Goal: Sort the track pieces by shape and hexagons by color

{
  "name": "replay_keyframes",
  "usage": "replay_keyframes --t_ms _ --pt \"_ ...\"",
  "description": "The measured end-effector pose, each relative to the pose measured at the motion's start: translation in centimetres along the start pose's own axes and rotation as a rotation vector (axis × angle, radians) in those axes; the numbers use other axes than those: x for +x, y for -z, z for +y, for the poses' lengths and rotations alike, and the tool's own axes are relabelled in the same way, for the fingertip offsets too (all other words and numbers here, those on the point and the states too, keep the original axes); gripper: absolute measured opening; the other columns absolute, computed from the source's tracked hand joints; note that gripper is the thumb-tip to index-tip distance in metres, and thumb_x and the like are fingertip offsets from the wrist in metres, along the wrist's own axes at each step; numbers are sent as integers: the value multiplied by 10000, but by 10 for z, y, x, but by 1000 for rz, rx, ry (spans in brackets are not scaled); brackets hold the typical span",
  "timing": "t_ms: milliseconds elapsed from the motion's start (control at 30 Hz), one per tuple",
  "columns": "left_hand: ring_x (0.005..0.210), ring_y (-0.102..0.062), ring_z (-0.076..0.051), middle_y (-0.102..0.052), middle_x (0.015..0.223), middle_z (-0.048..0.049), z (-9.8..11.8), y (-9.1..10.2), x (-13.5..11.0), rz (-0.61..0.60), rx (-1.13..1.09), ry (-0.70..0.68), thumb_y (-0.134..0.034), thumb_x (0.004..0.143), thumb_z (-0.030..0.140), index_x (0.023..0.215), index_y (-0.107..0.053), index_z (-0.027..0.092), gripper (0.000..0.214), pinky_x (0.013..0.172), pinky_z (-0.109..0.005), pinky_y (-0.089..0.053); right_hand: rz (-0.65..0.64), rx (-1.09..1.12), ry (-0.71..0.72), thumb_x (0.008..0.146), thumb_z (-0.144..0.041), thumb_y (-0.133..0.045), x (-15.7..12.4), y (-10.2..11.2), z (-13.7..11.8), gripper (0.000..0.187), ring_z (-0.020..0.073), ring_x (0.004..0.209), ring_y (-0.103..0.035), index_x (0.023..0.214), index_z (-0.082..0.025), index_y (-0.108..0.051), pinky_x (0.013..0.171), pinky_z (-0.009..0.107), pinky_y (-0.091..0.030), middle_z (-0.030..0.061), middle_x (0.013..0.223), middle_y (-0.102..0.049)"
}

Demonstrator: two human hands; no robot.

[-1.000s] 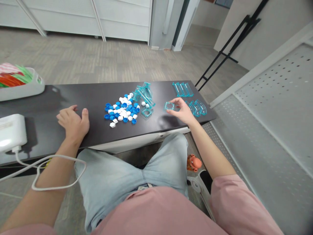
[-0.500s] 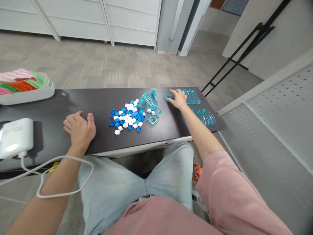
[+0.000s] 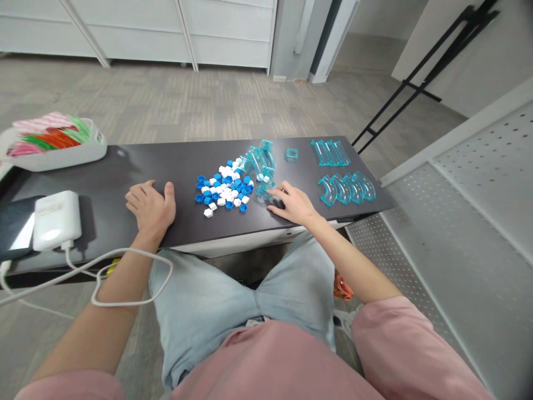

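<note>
My right hand (image 3: 291, 204) reaches in from the right with thumb and fingers apart, its fingertips at the edge of a clear teal plastic piece (image 3: 263, 191). Whether they touch it is hard to tell. Left of that piece spreads a loose pile of blue and white hexagonal pieces (image 3: 227, 188). More teal track-like pieces (image 3: 261, 160) lie heaped behind. Resting on the table at the left, my left hand (image 3: 150, 209) has its fingers spread and holds nothing.
On the dark table (image 3: 183, 166), a small square teal piece (image 3: 291, 155) sits near the far edge. Straight teal tubes (image 3: 331, 153) and curved teal tubes (image 3: 347, 188) lie in rows at right. A white basket (image 3: 62, 158), power bank (image 3: 57, 221) and cable (image 3: 133, 303) are left.
My right hand has moved left and nearer, away from the small square piece at the back, to the teal piece beside the hexagon pile. My left hand stays resting on the table.
</note>
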State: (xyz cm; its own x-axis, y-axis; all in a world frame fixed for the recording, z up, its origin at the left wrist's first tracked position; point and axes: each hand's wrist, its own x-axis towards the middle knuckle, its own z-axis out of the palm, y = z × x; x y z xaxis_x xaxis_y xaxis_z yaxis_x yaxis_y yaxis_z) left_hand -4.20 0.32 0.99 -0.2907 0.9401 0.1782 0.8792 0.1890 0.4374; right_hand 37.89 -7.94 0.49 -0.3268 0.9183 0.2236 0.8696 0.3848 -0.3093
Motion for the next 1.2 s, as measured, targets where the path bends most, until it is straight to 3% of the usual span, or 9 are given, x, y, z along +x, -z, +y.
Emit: replay_keyframes --t_ms 200,333,433,633,767,900,1067,1200 --pt "1661 -383 -544 -481 1725 -404 5 5 -4 -22 15 -26 -537 1195 423 1677 -548 -47 673 1409 -732 -296 38 32 -71 1126 -479 -828 -6 1 0 238 287 1113 -775 1277 -296 -835 1015 426 -645 112 1435 -741" --pt "1659 -389 -544 -482 1732 -402 5 5 -4 -29 29 -31 -527 1185 429 1675 -564 -55 689 1406 -720 -312 70 153 -85 1097 -489 -812 -19 12 10 221 316 1211 -788 1128 -276 -761 1052 456 -641 135 1414 -780" --pt "1651 -389 -528 -485 1719 -403 4 2 -4 -15 36 -48 -519 1179 430 1658 -574 -49 680 1392 -722 -329 107 330 -105 1090 -582 -753 -26 20 17 314 326 1264 -782 1020 -282 -693 1044 469 -647 145 1375 -809" --pt "1636 -376 -526 -495 1721 -395 1 -3 -2 3 15 -39 -521 1171 419 1650 -593 -35 663 1394 -722 -311 23 682 -456 1066 -844 -695 -10 23 19 572 257 926 -801 964 -293 -582 737 350 -577 56 1042 -855" --pt "1633 -372 -534 -489 1711 -414 0 -3 -1 -6 4 -47 -513 1169 430 1635 -592 -58 680 1391 -737 -306 62 914 -727 1104 -832 -702 17 19 15 571 201 810 -791 1005 -295 -536 575 264 -449 57 1074 -879" --pt "1633 -379 -532 -505 1711 -408 -1 -2 -1 3 -12 -51 -528 1175 430 1617 -604 -31 643 1386 -732 -311 67 1094 -818 1138 -768 -725 33 22 14 516 193 731 -745 1061 -294 -537 554 245 -451 74 955 -885" --pt "1648 -385 -545 -490 1715 -412 0 -1 -1 -25 10 -48 -507 1186 435 1642 -592 -57 676 1396 -730 -309 92 1023 -782 1014 -649 -948 32 29 29 570 198 780 -764 1038 -305 -494 621 247 -507 30 898 -863" --pt "1643 -385 -535 -494 1711 -415 -1 -2 0 -20 4 -48 -514 1189 424 1623 -602 -44 645 1387 -737 -310 166 732 -749 1059 -505 -909 32 34 55 415 212 794 -802 1145 -293 -563 745 296 -570 -15 861 -836"
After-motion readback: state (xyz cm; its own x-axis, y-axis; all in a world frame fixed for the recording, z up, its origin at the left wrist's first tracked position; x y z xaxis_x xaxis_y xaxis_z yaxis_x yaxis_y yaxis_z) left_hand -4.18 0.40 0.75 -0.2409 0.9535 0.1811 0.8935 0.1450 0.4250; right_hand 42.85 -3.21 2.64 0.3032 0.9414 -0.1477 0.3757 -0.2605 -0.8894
